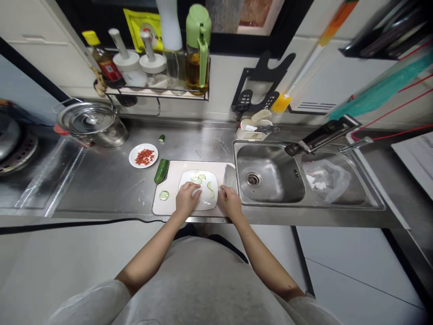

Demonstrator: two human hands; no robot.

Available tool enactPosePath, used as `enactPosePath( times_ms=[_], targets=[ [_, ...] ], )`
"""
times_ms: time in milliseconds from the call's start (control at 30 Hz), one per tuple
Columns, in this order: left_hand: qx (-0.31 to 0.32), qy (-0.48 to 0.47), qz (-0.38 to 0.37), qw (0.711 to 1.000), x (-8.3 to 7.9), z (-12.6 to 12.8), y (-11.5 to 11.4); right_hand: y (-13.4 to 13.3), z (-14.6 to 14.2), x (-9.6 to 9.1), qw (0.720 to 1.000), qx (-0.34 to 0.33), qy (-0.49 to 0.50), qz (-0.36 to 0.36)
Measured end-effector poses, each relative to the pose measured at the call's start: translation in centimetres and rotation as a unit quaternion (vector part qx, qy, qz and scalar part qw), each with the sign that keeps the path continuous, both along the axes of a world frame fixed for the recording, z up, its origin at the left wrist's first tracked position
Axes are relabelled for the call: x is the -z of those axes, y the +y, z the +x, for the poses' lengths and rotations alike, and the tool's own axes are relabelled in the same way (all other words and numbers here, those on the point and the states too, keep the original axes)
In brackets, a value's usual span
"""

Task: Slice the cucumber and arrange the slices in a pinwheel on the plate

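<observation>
On a pale cutting board (172, 171) sits a white square plate (203, 203) with several thin, curved cucumber slices (196, 176) near its far edge and right side. My left hand (186, 200) hangs over the plate's left part, thumb and fingers drawn together. Just beyond the plate's right edge, my right hand (231, 202) has its fingertips pinched. Whatever either hand holds is too small to make out. A knife (231, 176) lies along the board's right side, beyond my right hand. A cut cucumber (162, 171) rests at the board's left edge, with a cucumber round (164, 195) nearer me.
A small plate of red bits (144, 156) and a cucumber end (162, 138) lie on the steel counter. Farther left stands a lidded steel pot (93, 124). The sink (270, 180) adjoins the board's right side. A rack (158, 94) of bottles and jars hangs behind.
</observation>
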State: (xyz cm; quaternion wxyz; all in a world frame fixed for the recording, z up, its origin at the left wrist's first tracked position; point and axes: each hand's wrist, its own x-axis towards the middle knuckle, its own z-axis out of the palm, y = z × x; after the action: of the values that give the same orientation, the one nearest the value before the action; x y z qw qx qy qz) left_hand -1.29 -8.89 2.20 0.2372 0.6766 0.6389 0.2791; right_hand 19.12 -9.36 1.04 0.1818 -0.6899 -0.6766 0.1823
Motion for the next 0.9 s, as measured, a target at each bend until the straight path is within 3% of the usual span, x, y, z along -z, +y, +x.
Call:
enactPosePath(
  times_ms=[233,333,600,900],
  targets=[
    [-0.183,0.059,-0.067,0.979,0.2,-9.8,-2.8,-0.1,1.5,0.0,0.996,0.044,0.067,0.029],
    [-0.224,0.118,-0.116,0.96,0.3,-12.0,-3.3,0.0,1.4,0.0,0.995,0.04,0.083,0.028],
    [-0.243,0.157,-0.185,0.939,0.9,-11.4,-3.3,0.3,0.4,-0.2,0.995,0.02,0.097,0.033],
    [-0.251,0.17,-0.17,0.937,1.1,-11.0,-2.9,-0.7,0.2,-0.2,0.993,0.001,0.119,0.024]
  ],
)
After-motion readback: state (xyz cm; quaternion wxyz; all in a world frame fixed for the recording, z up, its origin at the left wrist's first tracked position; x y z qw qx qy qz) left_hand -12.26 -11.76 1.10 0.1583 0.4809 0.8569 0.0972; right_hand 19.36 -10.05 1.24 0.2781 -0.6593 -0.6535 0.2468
